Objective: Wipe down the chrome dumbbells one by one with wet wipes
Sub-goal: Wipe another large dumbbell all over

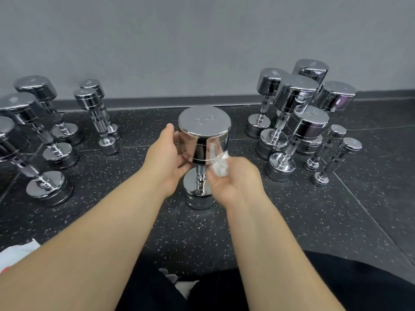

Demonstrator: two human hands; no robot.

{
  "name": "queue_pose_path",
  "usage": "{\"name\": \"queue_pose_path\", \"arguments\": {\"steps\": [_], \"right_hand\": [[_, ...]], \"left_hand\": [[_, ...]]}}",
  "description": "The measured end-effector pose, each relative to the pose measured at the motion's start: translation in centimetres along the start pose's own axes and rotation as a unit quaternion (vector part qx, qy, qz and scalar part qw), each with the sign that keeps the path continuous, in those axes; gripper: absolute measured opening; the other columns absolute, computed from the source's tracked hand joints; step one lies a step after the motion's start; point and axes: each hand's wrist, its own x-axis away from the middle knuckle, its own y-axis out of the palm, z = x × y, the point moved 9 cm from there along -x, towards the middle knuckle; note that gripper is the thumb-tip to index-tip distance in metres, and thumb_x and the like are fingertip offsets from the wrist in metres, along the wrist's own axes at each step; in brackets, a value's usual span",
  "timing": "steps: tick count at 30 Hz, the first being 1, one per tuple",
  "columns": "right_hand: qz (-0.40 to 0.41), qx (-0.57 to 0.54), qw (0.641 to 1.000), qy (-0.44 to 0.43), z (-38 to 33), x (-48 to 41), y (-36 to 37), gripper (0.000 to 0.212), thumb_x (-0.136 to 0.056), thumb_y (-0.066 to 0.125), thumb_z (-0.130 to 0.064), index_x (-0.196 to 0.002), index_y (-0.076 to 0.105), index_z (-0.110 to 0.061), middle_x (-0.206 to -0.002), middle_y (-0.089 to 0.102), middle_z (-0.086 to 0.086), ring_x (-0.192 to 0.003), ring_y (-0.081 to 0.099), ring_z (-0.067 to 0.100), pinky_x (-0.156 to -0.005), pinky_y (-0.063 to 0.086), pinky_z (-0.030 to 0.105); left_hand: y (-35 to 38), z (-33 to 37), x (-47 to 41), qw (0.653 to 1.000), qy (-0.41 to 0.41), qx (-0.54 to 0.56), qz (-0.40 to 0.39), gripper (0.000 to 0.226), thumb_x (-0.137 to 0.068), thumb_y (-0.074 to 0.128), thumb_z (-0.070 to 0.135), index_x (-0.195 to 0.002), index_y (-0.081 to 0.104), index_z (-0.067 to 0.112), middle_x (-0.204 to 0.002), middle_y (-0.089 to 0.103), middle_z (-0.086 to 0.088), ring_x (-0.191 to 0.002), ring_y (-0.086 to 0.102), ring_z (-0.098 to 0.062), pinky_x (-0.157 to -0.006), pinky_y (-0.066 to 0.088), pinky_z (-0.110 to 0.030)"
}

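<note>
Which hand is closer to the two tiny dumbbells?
Right. The right hand, holding a wipe, is just left of the tiny dumbbells. The left hand is farther left, beyond the middle dumbbell, gripping its top.

The floor (224, 232) is black and speckled. At its far edge runs dark skirting (157, 101), with a grey wall (179, 41) above.
</note>
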Motion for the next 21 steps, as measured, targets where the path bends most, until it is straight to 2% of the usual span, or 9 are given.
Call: {"name": "queue_pose_path", "arguments": {"steps": [4, 5, 7, 9, 11, 13, 15, 17, 21], "right_hand": [[-0.018, 0.002, 0.999, -0.027, -2.9, -1.0, 1.8, 0.035, -0.099, 0.026, 0.006, -0.110, 0.058, -0.005, -0.089, 0.059, 0.007, -0.057, 0.054, 0.012, -0.070, 0.052, 0.029], [-0.015, 0.011, 1.000, -0.019, -2.5, -0.9, 1.5, 0.035, -0.098, 0.027, 0.006, -0.116, 0.055, -0.003, -0.095, 0.062, 0.012, -0.063, 0.062, 0.017, -0.067, 0.054, 0.032], [-0.013, 0.058, 0.998, 0.012, -0.5, 0.0, 0.5, 0.030, -0.097, 0.035, 0.008, -0.119, 0.054, 0.001, -0.122, 0.062, 0.020, -0.099, 0.068, 0.028, -0.066, 0.059, 0.033], [-0.012, 0.116, 0.992, 0.039, 1.5, 1.1, -0.3, 0.034, -0.095, 0.042, 0.010, -0.123, 0.059, 0.001, -0.125, 0.063, 0.019, -0.111, 0.064, 0.029, -0.072, 0.059, 0.028], [-0.006, 0.158, 0.986, 0.047, 2.5, 1.2, -0.6, 0.029, -0.097, 0.047, 0.004, -0.115, 0.066, -0.010, -0.109, 0.069, 0.013, -0.092, 0.066, 0.021, -0.068, 0.054, 0.023], [0.023, 0.212, 0.976, 0.032, 2.1, 1.3, -0.9, 0.020, -0.097, 0.053, -0.004, -0.099, 0.069, -0.016, -0.086, 0.067, 0.004, -0.072, 0.058, 0.012, -0.060, 0.044, 0.020], [0.046, 0.251, 0.967, 0.012, 1.6, 1.1, -1.5, 0.017, -0.093, 0.059, -0.006, -0.093, 0.071, -0.018, -0.081, 0.065, 0.001, -0.068, 0.052, 0.010, -0.056, 0.039, 0.019], [0.057, 0.249, 0.967, 0.004, 1.3, 1.0, -2.1, 0.013, -0.090, 0.062, -0.011, -0.099, 0.070, -0.015, -0.094, 0.066, 0.003, -0.076, 0.055, 0.012, -0.058, 0.039, 0.021], [0.049, 0.162, 0.986, 0.003, 0.3, 0.8, -2.3, 0.025, -0.096, 0.054, -0.021, -0.120, 0.055, -0.013, -0.115, 0.059, 0.011, -0.104, 0.055, 0.020, -0.088, 0.039, 0.030]], "left_hand": [[-0.6, 0.0, 0.6, 0.999, -0.006, -0.035, -0.005, 0.031, -0.104, 0.038, 0.045, -0.111, 0.059, 0.025, -0.110, 0.071, -0.005, -0.099, 0.069, -0.020, -0.079, 0.052, -0.034], [-0.7, 0.0, 0.7, 0.999, -0.006, -0.047, 0.001, 0.027, -0.104, 0.039, 0.042, -0.105, 0.060, 0.025, -0.106, 0.072, -0.004, -0.096, 0.069, -0.020, -0.082, 0.051, -0.035], [-0.6, -0.6, 0.9, 0.997, -0.030, -0.068, 0.007, 0.022, -0.101, 0.040, 0.024, -0.092, 0.060, 0.022, -0.093, 0.072, -0.002, -0.086, 0.069, -0.019, -0.079, 0.053, -0.034], [-0.2, -2.0, 1.2, 0.993, -0.079, -0.087, -0.016, 0.026, -0.090, 0.036, 0.001, -0.088, 0.058, 0.015, -0.083, 0.068, -0.003, -0.070, 0.065, -0.018, -0.062, 0.054, -0.029], [0.5, -3.4, 2.1, 0.983, -0.122, -0.115, -0.070, 0.037, -0.083, 0.034, -0.013, -0.094, 0.060, 0.010, -0.087, 0.068, -0.006, -0.069, 0.064, -0.018, -0.055, 0.055, -0.026], [0.8, -4.1, 2.2, 0.973, -0.120, -0.158, -0.115, 0.036, -0.084, 0.043, -0.017, -0.093, 0.065, 0.010, -0.089, 0.071, -0.007, -0.076, 0.067, -0.018, -0.069, 0.058, -0.028], [0.2, -4.1, 1.6, 0.977, -0.100, -0.163, -0.098, 0.024, -0.089, 0.055, -0.011, -0.099, 0.066, 0.008, -0.078, 0.071, -0.007, -0.075, 0.068, -0.016, -0.080, 0.058, -0.028], [-0.6, -4.0, 0.5, 0.989, -0.097, -0.099, -0.056, 0.022, -0.095, 0.052, -0.005, -0.113, 0.061, 0.004, -0.073, 0.071, -0.006, -0.075, 0.069, -0.017, -0.077, 0.059, -0.031], [-0.9, -3.1, -1.3, 0.987, -0.102, 0.119, -0.028, 0.034, -0.098, 0.035, -0.007, -0.128, 0.050, -0.003, -0.093, 0.071, -0.012, -0.088, 0.069, -0.023, -0.076, 0.060, -0.041]]}}
